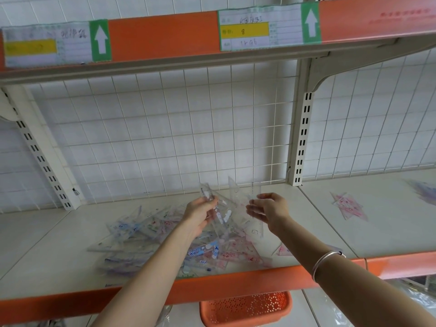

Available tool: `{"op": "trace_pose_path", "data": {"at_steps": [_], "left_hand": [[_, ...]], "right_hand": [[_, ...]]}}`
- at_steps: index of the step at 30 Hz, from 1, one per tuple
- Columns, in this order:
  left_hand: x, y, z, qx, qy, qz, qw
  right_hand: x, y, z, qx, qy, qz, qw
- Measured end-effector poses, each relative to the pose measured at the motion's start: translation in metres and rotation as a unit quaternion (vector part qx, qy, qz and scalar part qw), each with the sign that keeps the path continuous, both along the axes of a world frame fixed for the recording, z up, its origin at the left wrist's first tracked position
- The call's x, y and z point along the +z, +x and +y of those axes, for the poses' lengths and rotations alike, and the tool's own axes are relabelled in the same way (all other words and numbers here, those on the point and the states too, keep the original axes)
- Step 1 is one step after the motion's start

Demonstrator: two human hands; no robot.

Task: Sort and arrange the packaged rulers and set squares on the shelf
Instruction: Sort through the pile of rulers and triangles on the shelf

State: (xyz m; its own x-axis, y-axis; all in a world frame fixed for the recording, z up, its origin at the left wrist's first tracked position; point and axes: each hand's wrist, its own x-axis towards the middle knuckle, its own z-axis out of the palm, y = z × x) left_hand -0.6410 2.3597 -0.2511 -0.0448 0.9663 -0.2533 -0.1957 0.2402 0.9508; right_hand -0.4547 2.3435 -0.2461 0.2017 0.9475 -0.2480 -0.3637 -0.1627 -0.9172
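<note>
Head view. The left hand (200, 214) grips a bundle of clear packaged set squares (232, 204), fingers curled round its left edge, raised above the shelf (47, 256). The right hand (269, 210) is at the bundle's right edge, fingers loosely spread and thumb apart; whether they touch it cannot be told. Under both hands a mixed pile of packaged rulers (151, 241) lies on the shelf. A pink packet (349, 206) lies well apart to the right. An orange basket (245, 308) sits below.

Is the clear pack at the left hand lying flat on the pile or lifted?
Lifted: the left hand grips the clear pack, tilted, above the pile.
</note>
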Motion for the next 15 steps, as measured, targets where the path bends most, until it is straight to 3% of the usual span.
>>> {"op": "trace_pose_path", "data": {"at_steps": [9,15], "left_hand": [[-0.009,0.008,-0.001,-0.013,0.018,0.043,0.999],[-0.006,0.012,-0.004,-0.010,0.025,0.037,0.999]], "right_hand": [[0.002,-0.007,-0.008,0.128,0.021,0.002,0.992],[0.002,-0.003,-0.008,0.090,0.023,-0.006,0.996]]}}
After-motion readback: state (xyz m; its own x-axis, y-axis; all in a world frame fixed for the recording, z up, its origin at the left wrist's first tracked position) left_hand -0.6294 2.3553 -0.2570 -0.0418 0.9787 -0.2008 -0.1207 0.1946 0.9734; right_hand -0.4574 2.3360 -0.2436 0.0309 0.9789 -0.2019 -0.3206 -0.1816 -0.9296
